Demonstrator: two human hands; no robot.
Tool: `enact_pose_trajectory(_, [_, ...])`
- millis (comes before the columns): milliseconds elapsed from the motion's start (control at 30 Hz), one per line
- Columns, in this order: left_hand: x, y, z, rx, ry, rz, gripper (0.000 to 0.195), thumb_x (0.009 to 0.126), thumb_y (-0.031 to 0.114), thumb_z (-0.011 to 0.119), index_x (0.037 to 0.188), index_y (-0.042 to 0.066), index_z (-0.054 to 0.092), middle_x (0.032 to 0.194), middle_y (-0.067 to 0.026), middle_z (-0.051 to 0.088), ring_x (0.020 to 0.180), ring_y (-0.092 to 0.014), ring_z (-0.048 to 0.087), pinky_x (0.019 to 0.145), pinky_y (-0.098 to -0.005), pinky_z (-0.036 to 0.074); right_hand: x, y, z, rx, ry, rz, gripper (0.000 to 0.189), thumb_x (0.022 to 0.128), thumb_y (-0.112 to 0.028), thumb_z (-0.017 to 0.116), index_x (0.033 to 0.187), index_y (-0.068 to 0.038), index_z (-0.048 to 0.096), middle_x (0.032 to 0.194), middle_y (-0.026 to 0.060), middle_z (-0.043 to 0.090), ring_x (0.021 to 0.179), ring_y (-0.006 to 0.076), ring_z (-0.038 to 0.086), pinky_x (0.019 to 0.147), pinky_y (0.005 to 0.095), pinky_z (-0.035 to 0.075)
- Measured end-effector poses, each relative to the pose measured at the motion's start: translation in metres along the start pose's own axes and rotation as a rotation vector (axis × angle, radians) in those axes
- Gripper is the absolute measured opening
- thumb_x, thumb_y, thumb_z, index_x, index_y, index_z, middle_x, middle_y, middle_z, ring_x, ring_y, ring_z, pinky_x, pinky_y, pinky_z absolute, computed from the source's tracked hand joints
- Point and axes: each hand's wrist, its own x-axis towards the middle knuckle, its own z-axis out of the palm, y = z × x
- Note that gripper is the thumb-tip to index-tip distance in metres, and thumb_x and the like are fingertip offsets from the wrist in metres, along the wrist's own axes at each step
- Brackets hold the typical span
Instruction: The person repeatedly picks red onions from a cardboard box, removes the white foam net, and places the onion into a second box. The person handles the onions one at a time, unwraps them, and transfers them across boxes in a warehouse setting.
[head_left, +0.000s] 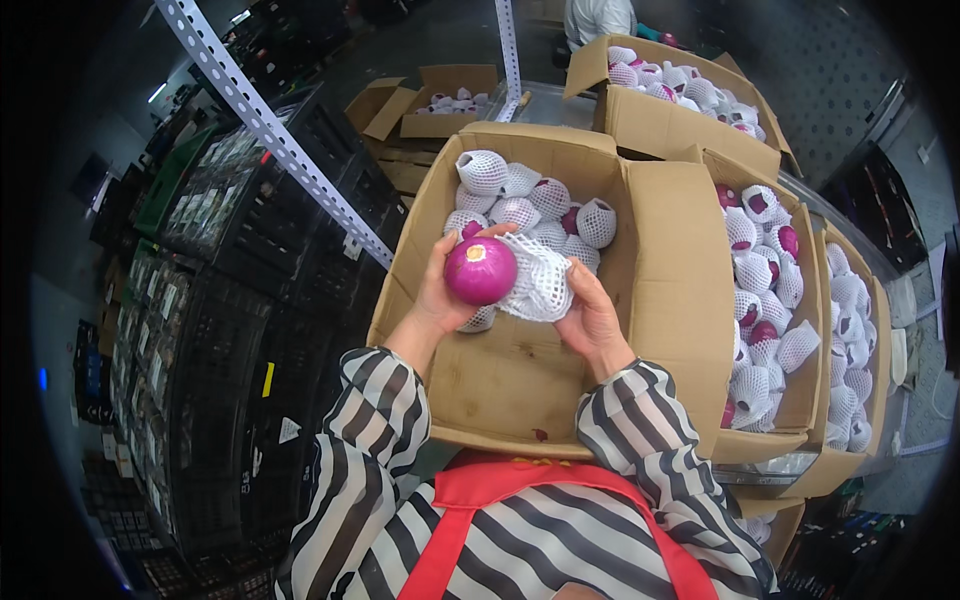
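Note:
My left hand (442, 289) holds a glossy purple-red onion (481, 271), its pale root or stem end facing up. A white foam mesh sleeve (541, 279) lies against the onion's right side, and my right hand (589, 311) grips the sleeve's other end between thumb and fingers. Both hands are over an open cardboard box (517, 375). Several purple onions in white foam sleeves (515, 214) fill the far part of that box. Bare cardboard shows in its near part, with a small dark red scrap (539, 434) near the front wall.
More cardboard boxes (765, 442) of sleeved onions stand at the right and back right. Another open box (450, 126) is at the back left. A perforated metal post (277, 146) slants beside stacked black crates (210, 360) at left. A person in white (600, 19) is at the far back.

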Motion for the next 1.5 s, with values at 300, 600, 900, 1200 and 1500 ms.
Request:
enact_pose_trajectory(300, [0.000,0.002,-0.006,0.121,-0.034,0.038,0.068,0.088,0.048,0.045,0.135,0.000,0.041,0.110,-0.0106,0.061,0.100,-0.018,0.061,0.089,-0.0330,0.050,-0.001,-0.001,0.001,-0.053,0.043,-0.088,0.017,0.092,-0.015,0.059,0.106,-0.006,0.057,0.104,0.0051,0.064,0.092,0.0140,0.064,0.082,0.0311,0.055])
enact_pose_trajectory(600, [0.007,-0.002,-0.018,0.543,0.079,0.175,0.067,0.087,0.049,0.049,0.137,0.006,0.040,0.116,-0.0097,0.056,0.106,-0.018,0.058,0.095,-0.0340,0.047,-0.004,-0.001,0.009,-0.410,0.132,-0.165,0.019,0.088,-0.011,0.064,0.106,-0.002,0.062,0.093,0.0036,0.066,0.082,0.0102,0.063,0.071,0.0273,0.055])
enact_pose_trajectory(900, [0.010,-0.011,-0.015,1.313,0.274,0.591,0.040,0.084,0.021,0.061,0.119,0.003,0.055,0.113,-0.0109,0.058,0.103,-0.019,0.056,0.090,-0.0311,0.045,-0.010,0.005,0.017,-0.864,-0.042,-0.143,0.026,0.085,-0.010,0.067,0.109,-0.001,0.066,0.075,0.0035,0.067,0.067,0.0079,0.063,0.060,0.0222,0.050])
enact_pose_trajectory(1200, [0.009,-0.018,-0.008,0.941,0.077,0.320,0.049,0.083,0.012,0.060,0.128,0.002,0.044,0.126,-0.0124,0.047,0.116,-0.021,0.048,0.098,-0.0337,0.042,0.003,0.004,0.002,-0.287,0.062,0.124,0.090,0.085,-0.041,0.068,0.149,-0.014,0.011,0.140,0.0143,0.033,0.121,0.0275,0.047,0.077,0.0441,0.056])
enact_pose_trajectory(1500, [0.008,-0.013,-0.008,1.082,0.004,0.283,0.061,0.085,0.016,0.063,0.140,0.004,0.038,0.129,-0.0151,0.051,0.120,-0.024,0.049,0.101,-0.0386,0.038,0.002,-0.054,-0.001,0.004,-0.117,-0.331,0.076,0.077,-0.039,0.075,0.137,-0.014,0.035,0.126,0.0062,0.050,0.114,0.0227,0.053,0.087,0.0466,0.053])
